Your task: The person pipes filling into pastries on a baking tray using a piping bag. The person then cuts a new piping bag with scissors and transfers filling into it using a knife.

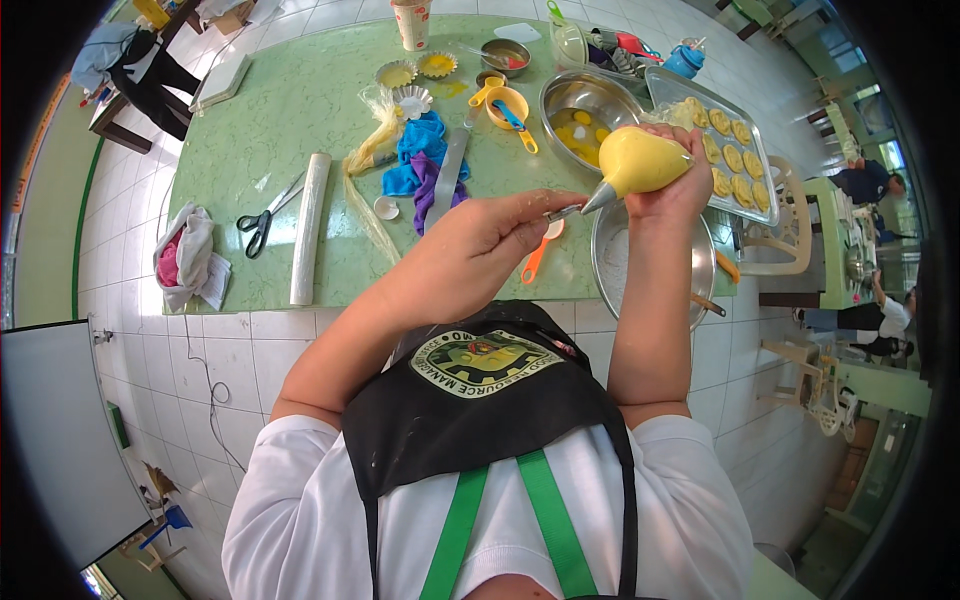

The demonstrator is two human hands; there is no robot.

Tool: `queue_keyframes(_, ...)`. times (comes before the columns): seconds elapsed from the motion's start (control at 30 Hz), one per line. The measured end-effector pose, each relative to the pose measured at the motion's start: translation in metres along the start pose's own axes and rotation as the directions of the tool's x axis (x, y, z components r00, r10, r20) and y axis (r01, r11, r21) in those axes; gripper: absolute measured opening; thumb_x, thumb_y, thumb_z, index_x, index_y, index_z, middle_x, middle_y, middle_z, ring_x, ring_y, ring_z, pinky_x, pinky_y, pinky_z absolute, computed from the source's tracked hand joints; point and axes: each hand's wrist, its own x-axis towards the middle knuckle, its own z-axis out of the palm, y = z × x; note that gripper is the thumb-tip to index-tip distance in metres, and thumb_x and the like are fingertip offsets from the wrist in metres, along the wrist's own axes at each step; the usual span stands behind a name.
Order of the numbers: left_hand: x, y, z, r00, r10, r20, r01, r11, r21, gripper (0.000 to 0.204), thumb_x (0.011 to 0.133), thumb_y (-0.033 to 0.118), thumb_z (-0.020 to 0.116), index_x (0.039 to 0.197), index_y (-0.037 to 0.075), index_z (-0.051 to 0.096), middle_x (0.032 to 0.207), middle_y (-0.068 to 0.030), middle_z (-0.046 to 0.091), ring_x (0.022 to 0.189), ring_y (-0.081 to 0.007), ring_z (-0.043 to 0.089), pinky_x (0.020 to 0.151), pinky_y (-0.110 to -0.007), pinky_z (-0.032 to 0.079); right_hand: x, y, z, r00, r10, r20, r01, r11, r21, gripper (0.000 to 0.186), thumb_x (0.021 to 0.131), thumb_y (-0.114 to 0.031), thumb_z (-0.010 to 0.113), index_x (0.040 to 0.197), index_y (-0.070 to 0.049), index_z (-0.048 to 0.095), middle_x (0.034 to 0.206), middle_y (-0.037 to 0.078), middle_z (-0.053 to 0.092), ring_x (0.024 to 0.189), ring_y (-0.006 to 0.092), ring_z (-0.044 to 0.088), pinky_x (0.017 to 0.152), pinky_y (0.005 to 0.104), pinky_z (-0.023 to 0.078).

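Yellow piping bag (pixel 640 162) is resting in our right hand (pixel 682 178), above the right part of the green surface (pixel 270 130), and its metal tip (pixel 598 198) is pointing down and left, toward our left hand (pixel 465 245). With the right hand, our grip is clamping on the end opposite to the tip; the bag is partly hiding the fingers. With the left hand, our grip is pinching: thumb and forefinger are pressing on a small metal piece (pixel 565 212). Its end is lying very close to the tip, but we are not able to tell if both are touching.

Beyond the bag, a steel bowl (pixel 597 92) is holding several egg yolks (pixel 576 130). Below our right forearm, a second bowl (pixel 703 265) is standing at the near edge, with something pale inside. On the right, a metal tray (pixel 667 86) is carrying rows of yellow rounds (pixel 733 158). An orange measuring spoon (pixel 535 264) is lying between our left hand and the second bowl.

Farther left, a blue cloth (pixel 424 134) and a purple cloth (pixel 423 180) are lying together, and a flat metal blade (pixel 449 175) is lying just beside. A roll of clear plastic (pixel 310 230) is lying near the scissors (pixel 262 225), whose black handles are facing us.
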Motion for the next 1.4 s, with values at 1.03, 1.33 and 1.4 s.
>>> queue_keyframes(1.03, 0.016, -0.021, 0.01, 0.925, 0.067, -0.374, -0.058, 0.998, 0.034, 0.016, 0.079, 0.011, 0.076, 0.089, 0.003, 0.067, 0.056, 0.0116, 0.032, 0.052, 0.0007, 0.025, 0.047, -0.021, 0.018, -0.008, 0.001, 0.025, 0.953, -0.304, 0.015, 0.302, 0.939, -0.163, 0.047, 0.1, -0.041, 0.034, 0.063, -0.013, 0.029, 0.057, 0.003, 0.032, 0.055, 0.0202, 0.032, 0.069, 0.0411, 0.042)
queue_keyframes(1.33, 0.016, -0.027, 0.009, 0.924, 0.071, -0.377, -0.062, 0.997, 0.037, 0.015, 0.079, 0.011, 0.076, 0.088, 0.003, 0.068, 0.057, 0.0116, 0.034, 0.052, 0.0009, 0.026, 0.047, -0.02, 0.019, -0.012, -0.001, 0.028, 0.938, -0.344, 0.037, 0.344, 0.916, -0.206, 0.048, 0.1, -0.043, 0.034, 0.062, -0.013, 0.029, 0.057, 0.002, 0.031, 0.055, 0.0195, 0.032, 0.069, 0.0407, 0.041)
queue_keyframes(1.4, 0.017, -0.027, 0.01, 0.923, 0.086, -0.375, -0.077, 0.996, 0.039, 0.015, 0.079, 0.011, 0.075, 0.088, 0.002, 0.068, 0.057, 0.0115, 0.034, 0.052, 0.0009, 0.026, 0.047, -0.02, 0.019, -0.013, -0.003, 0.029, 0.933, -0.359, 0.031, 0.357, 0.908, -0.218, 0.049, 0.1, -0.044, 0.033, 0.062, -0.014, 0.028, 0.057, 0.002, 0.031, 0.055, 0.0193, 0.033, 0.069, 0.0404, 0.041)
